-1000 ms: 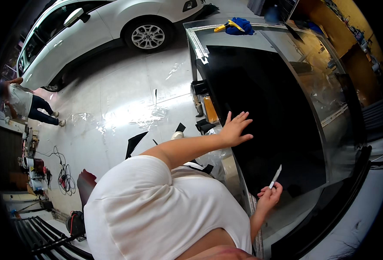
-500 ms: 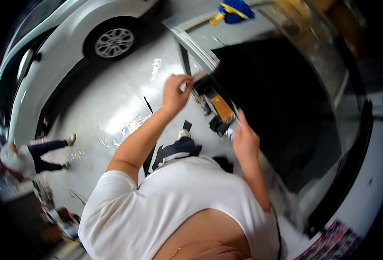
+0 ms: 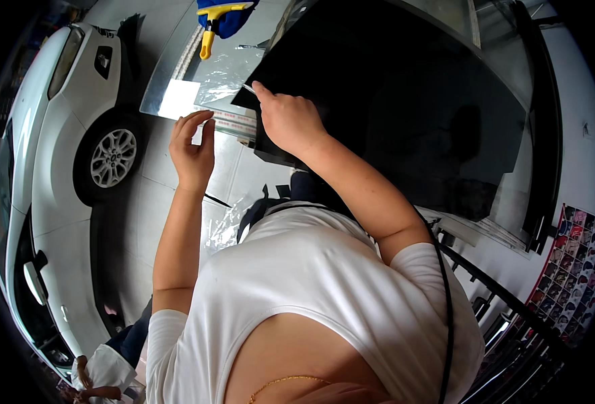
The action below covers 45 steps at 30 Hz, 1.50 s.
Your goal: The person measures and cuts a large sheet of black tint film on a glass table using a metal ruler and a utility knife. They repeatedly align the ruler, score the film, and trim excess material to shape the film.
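Note:
My right hand (image 3: 289,120) is closed around a slim pale blade-like tool (image 3: 248,88), mostly hidden in the fingers. Its tip and my outstretched index finger meet the left corner of a large black film sheet (image 3: 392,87). That sheet lies over a glass-topped table (image 3: 159,81). To the left, beside the table's near edge, my left hand (image 3: 193,155) is raised with thumb and fingertips pinched together. Whatever they hold, if anything, is too small to make out. A strip with printed marks (image 3: 233,122) runs along the glass between both hands.
A yellow squeegee (image 3: 206,40) rests on a blue cloth (image 3: 233,23) at the far end of the glass. A white car (image 3: 65,135) stands at left, with another person (image 3: 109,370) beside it. Clear plastic (image 3: 227,222) lies on the floor. A black railing (image 3: 486,283) is at right.
My view has turned toward the table. The right hand has moved forward and left with the tool to the film's corner. My left hand stays pinched, now left of the glass edge.

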Each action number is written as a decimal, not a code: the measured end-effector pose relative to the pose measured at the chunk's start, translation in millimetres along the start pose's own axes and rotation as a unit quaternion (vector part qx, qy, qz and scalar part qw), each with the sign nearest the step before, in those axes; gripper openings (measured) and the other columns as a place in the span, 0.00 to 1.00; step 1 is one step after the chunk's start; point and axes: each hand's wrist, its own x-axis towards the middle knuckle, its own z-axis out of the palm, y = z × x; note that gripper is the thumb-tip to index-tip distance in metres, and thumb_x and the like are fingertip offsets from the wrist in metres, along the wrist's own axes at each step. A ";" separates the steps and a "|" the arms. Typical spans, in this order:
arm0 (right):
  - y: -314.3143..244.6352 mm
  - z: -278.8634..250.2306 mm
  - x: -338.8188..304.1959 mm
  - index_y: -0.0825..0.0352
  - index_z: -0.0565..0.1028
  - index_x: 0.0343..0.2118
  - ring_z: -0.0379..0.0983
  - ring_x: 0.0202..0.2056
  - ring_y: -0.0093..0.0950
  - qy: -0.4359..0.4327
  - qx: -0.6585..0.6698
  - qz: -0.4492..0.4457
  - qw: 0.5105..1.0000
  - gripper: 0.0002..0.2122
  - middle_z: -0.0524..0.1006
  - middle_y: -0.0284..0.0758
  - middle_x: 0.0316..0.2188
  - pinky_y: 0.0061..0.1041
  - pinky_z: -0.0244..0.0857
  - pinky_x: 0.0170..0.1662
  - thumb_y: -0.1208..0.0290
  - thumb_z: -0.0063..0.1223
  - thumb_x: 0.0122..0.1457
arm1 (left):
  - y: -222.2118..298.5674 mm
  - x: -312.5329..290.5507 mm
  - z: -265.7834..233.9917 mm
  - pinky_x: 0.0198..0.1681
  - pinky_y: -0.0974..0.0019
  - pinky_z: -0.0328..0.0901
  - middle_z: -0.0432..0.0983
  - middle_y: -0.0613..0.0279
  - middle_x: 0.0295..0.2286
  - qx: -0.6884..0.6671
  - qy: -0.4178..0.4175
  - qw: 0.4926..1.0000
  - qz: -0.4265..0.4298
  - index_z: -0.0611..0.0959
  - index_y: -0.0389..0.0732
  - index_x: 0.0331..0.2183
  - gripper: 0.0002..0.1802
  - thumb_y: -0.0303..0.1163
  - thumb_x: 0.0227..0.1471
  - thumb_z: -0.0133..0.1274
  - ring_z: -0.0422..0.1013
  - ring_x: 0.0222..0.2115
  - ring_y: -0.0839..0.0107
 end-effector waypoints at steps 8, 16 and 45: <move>5.6 -7.9 -32.4 0.68 0.69 0.46 0.75 0.28 0.42 0.096 0.101 0.017 0.990 0.15 0.77 0.43 0.29 0.39 0.69 0.30 0.75 0.47 0.54 | -36.6 40.8 0.1 0.38 0.62 0.65 0.76 0.58 0.29 0.013 -0.101 0.994 0.047 0.82 0.40 0.30 0.10 0.21 0.39 0.60 0.70 0.34 0.58; -44.5 4.9 -84.0 0.58 0.65 0.56 0.72 0.23 0.37 -0.011 0.030 0.129 0.991 0.28 0.72 0.38 0.24 0.36 0.68 0.25 0.80 0.49 0.48 | -40.7 87.0 51.5 0.48 0.59 0.63 0.71 0.59 0.45 -0.150 -0.338 0.890 0.266 0.81 0.46 0.39 0.19 0.27 0.39 0.60 0.66 0.46 0.59; -55.6 24.7 -83.9 0.55 0.67 0.56 0.71 0.21 0.33 0.042 -0.051 0.198 0.978 0.29 0.71 0.33 0.23 0.31 0.67 0.24 0.81 0.50 0.47 | -43.2 100.8 100.5 0.63 0.49 0.41 0.59 0.63 0.57 -0.139 -0.509 0.788 0.316 0.82 0.55 0.42 0.24 0.32 0.37 0.63 0.50 0.60 0.65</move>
